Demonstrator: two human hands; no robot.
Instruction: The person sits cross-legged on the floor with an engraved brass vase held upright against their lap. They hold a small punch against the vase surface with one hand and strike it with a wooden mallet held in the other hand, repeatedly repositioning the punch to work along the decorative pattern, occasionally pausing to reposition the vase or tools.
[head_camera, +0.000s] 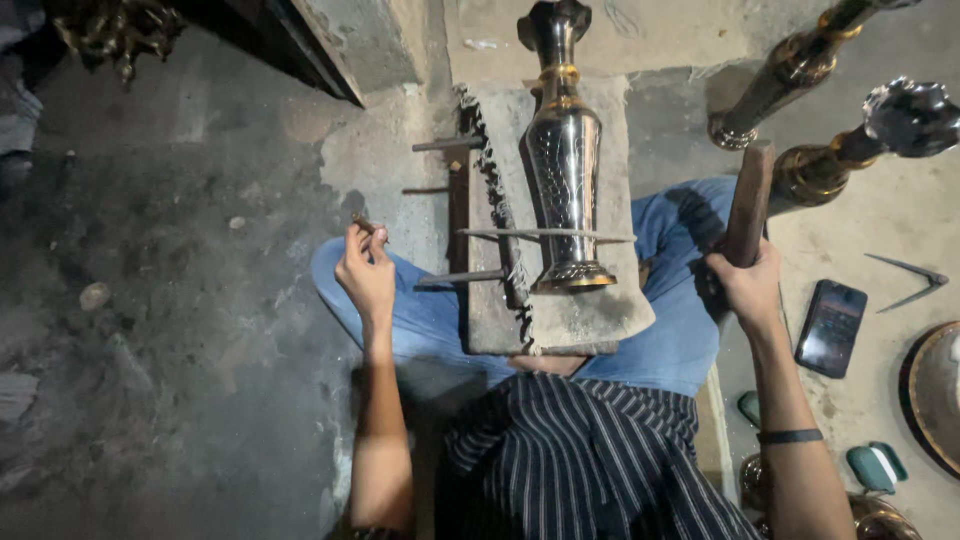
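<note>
Small brown punch (363, 224) pinched upright, thick wooden mallet (750, 203) gripped upright, beside an engraved metal vase (565, 160).

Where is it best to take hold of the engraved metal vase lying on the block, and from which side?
Probably at the narrow neck of the vase, from above: it lies flat on the block, its neck is slimmest, and thin rods cross near its flared foot.

Bare floor (180, 330) leftward; standing vases (800, 65) crowding right.
</note>
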